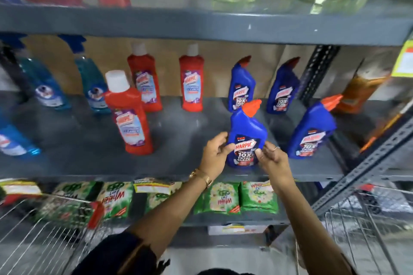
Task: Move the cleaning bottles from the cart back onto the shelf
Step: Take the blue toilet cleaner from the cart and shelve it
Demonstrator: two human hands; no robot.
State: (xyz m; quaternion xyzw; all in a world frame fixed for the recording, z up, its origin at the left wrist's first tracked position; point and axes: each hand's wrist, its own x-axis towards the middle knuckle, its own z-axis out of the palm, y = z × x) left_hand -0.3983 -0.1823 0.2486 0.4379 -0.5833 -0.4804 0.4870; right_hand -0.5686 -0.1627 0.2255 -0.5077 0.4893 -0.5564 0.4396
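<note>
Both hands — left hand and right hand — have their grip closed on the blue Harpic bottle, upright on the grey shelf.

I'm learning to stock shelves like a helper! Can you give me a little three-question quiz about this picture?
1. True or false: both the left hand and the right hand are on the front blue bottle.
2. How many blue bottles with red-orange caps stand on the middle shelf? A) two B) four C) six
3. Fill in: the nearest red bottle has a ____ cap.

Key
1. True. Both hands hold it by its lower part, at the label.
2. B. Two at the back, the held one, and one at its right.
3. White.
</note>
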